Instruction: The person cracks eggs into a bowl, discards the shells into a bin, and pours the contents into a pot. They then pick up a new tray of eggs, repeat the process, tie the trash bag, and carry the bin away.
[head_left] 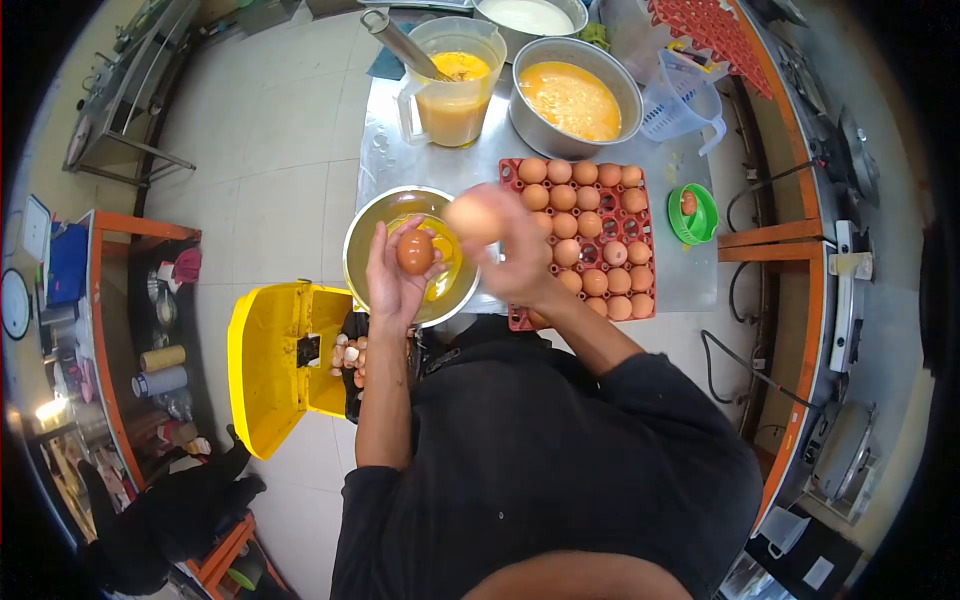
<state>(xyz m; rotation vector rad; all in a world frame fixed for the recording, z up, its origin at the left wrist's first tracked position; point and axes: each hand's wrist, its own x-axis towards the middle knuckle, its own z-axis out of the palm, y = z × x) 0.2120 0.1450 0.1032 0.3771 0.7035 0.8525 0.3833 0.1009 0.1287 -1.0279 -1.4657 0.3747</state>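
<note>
My left hand (393, 285) holds a brown egg (415, 252) over the steel bowl (360, 222). My right hand (520, 255), smeared by motion, grips a second egg (472, 218) at the bowl's right rim, its fingers closed around it. Raw yolks and egg white (440, 287) lie in the bowl, partly hidden by my hands. Just right of it, a red egg tray (609, 226) carries rows of brown eggs, with some bare sockets in its middle.
Beyond the bowl stand a jug (450, 110) of beaten egg with a metal-handled tool, a pot (522, 110) of egg mixture and a clear measuring jug (680, 100). A green basket (703, 230) holds an egg. An open yellow bin (265, 350) contains eggshells (350, 355).
</note>
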